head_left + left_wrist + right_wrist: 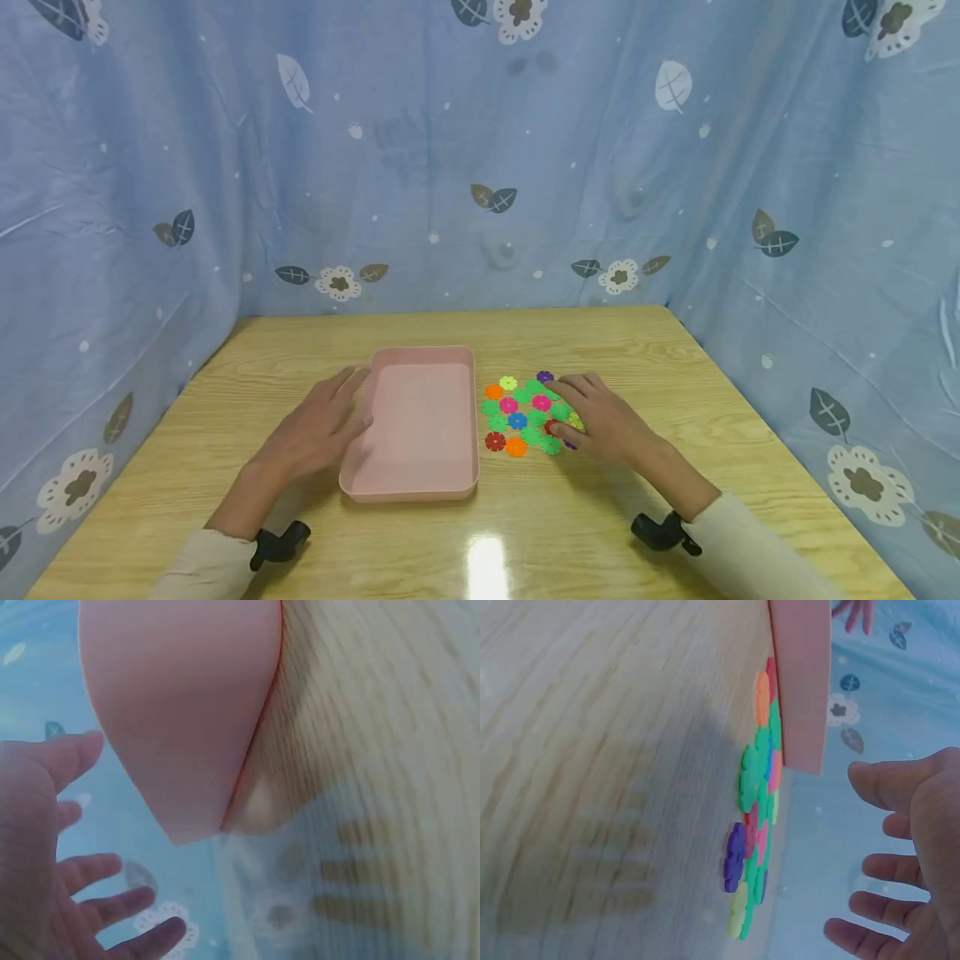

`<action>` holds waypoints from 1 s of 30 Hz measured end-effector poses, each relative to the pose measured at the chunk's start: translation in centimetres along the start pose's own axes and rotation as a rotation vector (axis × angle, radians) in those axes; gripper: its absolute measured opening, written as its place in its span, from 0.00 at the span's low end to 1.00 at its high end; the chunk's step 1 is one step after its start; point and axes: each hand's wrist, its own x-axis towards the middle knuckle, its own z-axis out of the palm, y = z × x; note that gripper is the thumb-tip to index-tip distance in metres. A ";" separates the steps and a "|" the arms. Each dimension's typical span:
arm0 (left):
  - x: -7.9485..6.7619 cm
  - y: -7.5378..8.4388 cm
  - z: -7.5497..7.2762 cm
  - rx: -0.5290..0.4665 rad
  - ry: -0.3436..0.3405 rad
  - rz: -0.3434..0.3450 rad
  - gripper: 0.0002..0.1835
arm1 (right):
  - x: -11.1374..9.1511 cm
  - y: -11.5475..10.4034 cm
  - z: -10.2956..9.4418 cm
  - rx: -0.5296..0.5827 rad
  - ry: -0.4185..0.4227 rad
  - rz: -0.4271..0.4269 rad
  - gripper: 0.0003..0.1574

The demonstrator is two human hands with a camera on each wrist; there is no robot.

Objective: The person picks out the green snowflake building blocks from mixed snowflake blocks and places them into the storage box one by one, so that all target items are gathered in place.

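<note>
A shallow pink tray (423,425) lies on the wooden table, with bare floor showing inside its raised rim. Beside its left wall is my left hand (318,425), fingers spread and extended, holding nothing; in the left wrist view the thumb overlaps the edge of the tray wall (180,690). Right of the tray, many flat flower-shaped plastic discs (517,421) are spread in green, pink, orange, red, blue, purple and yellow. My right hand (603,417) hovers over their right side with loosely bent fingers and an ungripped palm, hiding some discs from the head view.
The light wooden table (570,533) is bounded at the back and both sides by a blue curtain (420,150) with leaf and flower prints. Black camera straps (279,546) sit on both wrists. A bright reflection shows near the front.
</note>
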 end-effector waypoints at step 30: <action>1.0 -1.3 2.7 -0.574 -0.071 -0.229 0.32 | -0.7 -0.2 1.5 0.280 -0.236 0.184 0.20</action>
